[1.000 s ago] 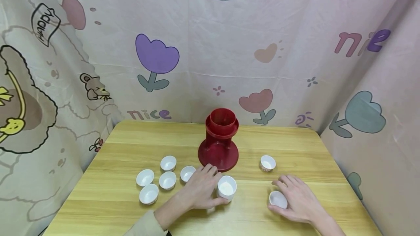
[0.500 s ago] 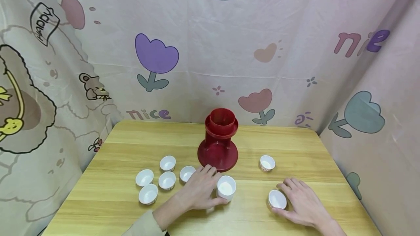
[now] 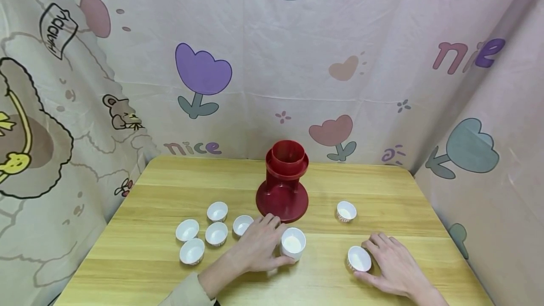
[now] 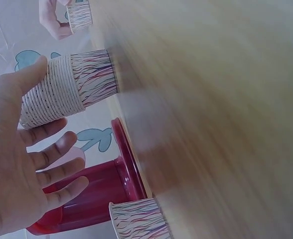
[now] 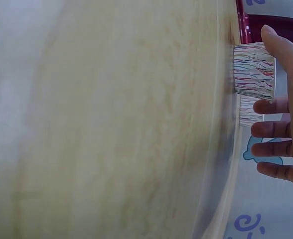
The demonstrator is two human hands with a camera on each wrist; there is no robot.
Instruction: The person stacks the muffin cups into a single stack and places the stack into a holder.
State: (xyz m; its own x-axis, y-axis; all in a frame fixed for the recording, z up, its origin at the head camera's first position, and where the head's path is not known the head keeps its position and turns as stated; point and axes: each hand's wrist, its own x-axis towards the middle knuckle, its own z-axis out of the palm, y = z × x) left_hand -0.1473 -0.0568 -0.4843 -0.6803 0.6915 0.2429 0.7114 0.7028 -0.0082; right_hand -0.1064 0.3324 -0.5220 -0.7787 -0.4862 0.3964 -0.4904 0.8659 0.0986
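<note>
In the head view, my left hand [image 3: 263, 244] holds a stack of nested white paper baking cups [image 3: 293, 243] that stands upright on the table. The left wrist view shows its thumb and index finger on opposite sides of the stack's many rims [image 4: 52, 92], the other fingers spread. At the right, a single baking cup [image 3: 359, 259] with coloured wavy lines on its side sits upright. My right hand [image 3: 393, 266] lies loosely beside it, thumb at its near side and index finger behind. The right wrist view shows that cup [image 5: 255, 69] between the two, fingers apart.
Several loose baking cups [image 3: 216, 234] stand left of my left hand, one partly hidden by it. Another cup [image 3: 346, 211] stands farther back on the right. A red plastic stand [image 3: 282, 202] with a round base and cylinder is behind the stack. Patterned curtains enclose the wooden table [image 3: 178, 188].
My right hand has loosened and drawn back slightly to the right from the single cup, which now shows more of its side. The left hand and its stack stay in place.
</note>
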